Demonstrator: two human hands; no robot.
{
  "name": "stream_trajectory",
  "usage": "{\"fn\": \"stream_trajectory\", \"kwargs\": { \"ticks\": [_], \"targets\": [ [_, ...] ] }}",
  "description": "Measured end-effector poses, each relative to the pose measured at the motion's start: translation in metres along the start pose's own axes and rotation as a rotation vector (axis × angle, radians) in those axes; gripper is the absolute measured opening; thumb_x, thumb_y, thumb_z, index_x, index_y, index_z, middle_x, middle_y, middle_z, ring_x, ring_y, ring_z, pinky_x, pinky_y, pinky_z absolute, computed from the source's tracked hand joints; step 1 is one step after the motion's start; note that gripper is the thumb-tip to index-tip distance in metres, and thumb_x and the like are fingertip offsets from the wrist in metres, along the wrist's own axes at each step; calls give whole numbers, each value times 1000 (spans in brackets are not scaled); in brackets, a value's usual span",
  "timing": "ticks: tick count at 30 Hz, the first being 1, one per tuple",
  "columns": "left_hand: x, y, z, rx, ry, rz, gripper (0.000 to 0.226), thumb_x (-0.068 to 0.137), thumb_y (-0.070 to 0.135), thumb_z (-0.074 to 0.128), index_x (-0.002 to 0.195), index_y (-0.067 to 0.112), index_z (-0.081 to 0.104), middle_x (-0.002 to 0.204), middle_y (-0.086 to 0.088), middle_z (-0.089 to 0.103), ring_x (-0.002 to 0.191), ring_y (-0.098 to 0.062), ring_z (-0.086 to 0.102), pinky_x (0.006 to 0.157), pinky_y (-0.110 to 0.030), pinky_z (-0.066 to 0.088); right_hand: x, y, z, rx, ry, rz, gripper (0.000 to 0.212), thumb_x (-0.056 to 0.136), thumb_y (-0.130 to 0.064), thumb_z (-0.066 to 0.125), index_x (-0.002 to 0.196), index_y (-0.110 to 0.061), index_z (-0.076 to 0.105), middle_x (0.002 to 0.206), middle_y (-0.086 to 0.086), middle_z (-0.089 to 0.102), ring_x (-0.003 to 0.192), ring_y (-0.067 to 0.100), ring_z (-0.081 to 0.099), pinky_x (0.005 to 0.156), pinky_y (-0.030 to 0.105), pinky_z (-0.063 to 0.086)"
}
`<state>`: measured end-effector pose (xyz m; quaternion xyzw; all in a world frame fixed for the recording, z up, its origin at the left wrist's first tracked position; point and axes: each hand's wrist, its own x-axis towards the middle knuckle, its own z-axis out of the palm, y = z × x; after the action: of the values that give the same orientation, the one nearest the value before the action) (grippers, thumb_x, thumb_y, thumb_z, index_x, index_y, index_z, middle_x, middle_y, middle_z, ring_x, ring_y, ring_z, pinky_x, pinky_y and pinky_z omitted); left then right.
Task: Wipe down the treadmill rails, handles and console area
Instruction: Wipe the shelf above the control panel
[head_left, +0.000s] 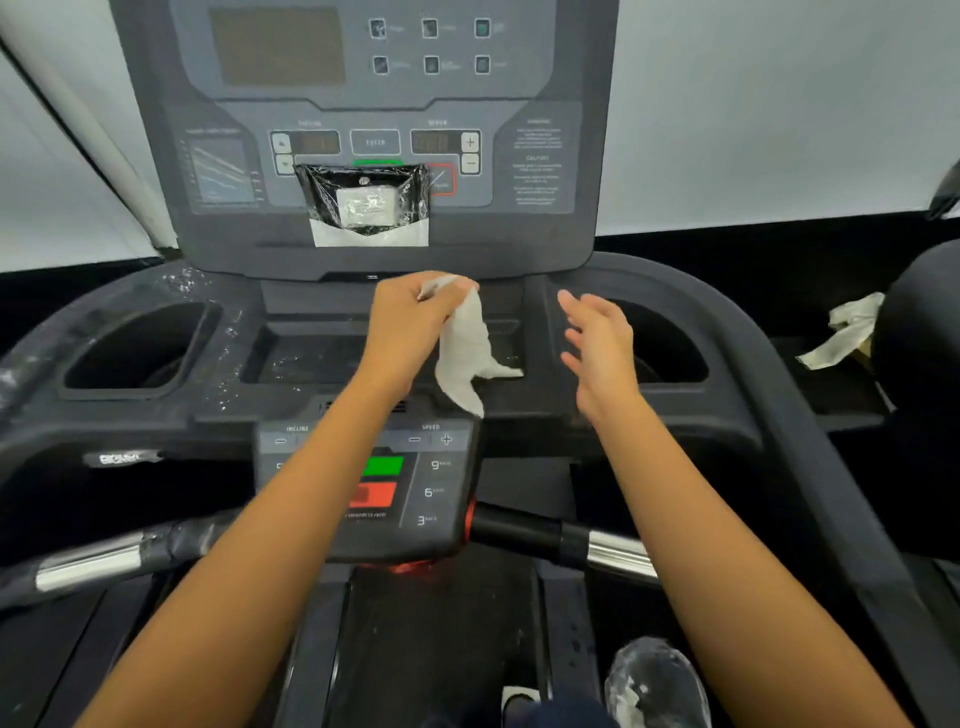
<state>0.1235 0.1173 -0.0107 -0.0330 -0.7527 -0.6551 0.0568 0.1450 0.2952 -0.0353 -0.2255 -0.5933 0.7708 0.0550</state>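
Dusty treadmill console (363, 130), left hand (410, 317) gripping crumpled white cloth (462, 348)

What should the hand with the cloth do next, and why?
Probably press the cloth down onto the tray and wipe toward the white specks beside the cup holder. The left hand grips the cloth, which hangs over the tray; the right hand is empty.

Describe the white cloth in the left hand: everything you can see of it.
The white cloth is a soft, crumpled rag, bunched rather than folded. The left hand grips its top, and the rest hangs limp over the console's centre tray. Whether its lower tips touch the tray is unclear.
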Motion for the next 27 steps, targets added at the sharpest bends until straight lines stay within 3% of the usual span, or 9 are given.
{"fn": "stream_trajectory", "kwargs": {
  "ticks": [3,5,9,12,18,21,24,25,27],
  "targets": [
    [10,6,12,123,-43,58,13,85,20,67,85,11,75,79,-1,71,73,-5,62,70,-24,50,-3,-15,18,-311,-352,-226,41,86,-36,68,122,-19,59,111,-9,65,97,-4,61,78,16,45],
    [15,8,16,100,-51,67,11,88,18,65,86,13,74,79,-2,71,74,-7,62,71,-27,52,1,-18,29,-444,-528,-246,37,86,-34,70,118,-19,62,108,-4,70,97,4,66,76,20,51],
    [20,5,6,-30,-183,53,14,94,14,59,90,18,72,81,4,69,79,-11,62,69,-28,52,22,-19,29,-359,-682,-139,31,81,-21,75,104,-1,68,101,16,69,92,23,64,80,35,49],
    [21,2,-7,-91,-280,72,15,92,11,60,102,17,70,89,2,70,84,-12,62,73,-26,52,29,-24,26,-310,-731,-128,15,81,-9,73,87,-4,60,88,12,62,85,25,59,77,40,46],
    [25,-5,-22,-173,-199,123,32,85,7,66,112,25,68,100,-1,65,94,-14,60,87,-27,52,35,-55,21,-272,-644,-210,11,84,-8,70,85,-13,61,83,3,66,73,15,63,59,25,51],
    [33,-17,-22,204,-101,84,31,87,13,69,117,18,66,101,6,66,88,-7,62,83,-20,48,45,-46,33,-594,-407,-360,19,81,-12,75,97,-11,65,89,3,65,80,15,61,70,26,50],
    [38,-42,-26,730,-55,-18,39,81,30,73,118,21,66,118,-5,60,105,-21,60,96,-24,41,37,-10,45,-998,-43,-627,33,85,-19,68,116,-13,60,117,8,54,107,26,53,90,36,46],
    [38,-48,-29,751,-56,-52,39,80,33,74,117,21,66,120,-7,58,105,-24,61,98,-30,43,27,6,51,-1048,-29,-673,36,88,-21,64,122,-12,58,128,10,49,116,30,48,95,42,43],
    [39,-53,-38,737,-47,-59,33,81,35,71,113,24,67,119,-4,60,99,-22,63,95,-35,48,12,39,69,-1191,-219,-562,45,96,-30,51,136,-9,47,146,15,35,132,34,34,104,47,35]
  ]
}}
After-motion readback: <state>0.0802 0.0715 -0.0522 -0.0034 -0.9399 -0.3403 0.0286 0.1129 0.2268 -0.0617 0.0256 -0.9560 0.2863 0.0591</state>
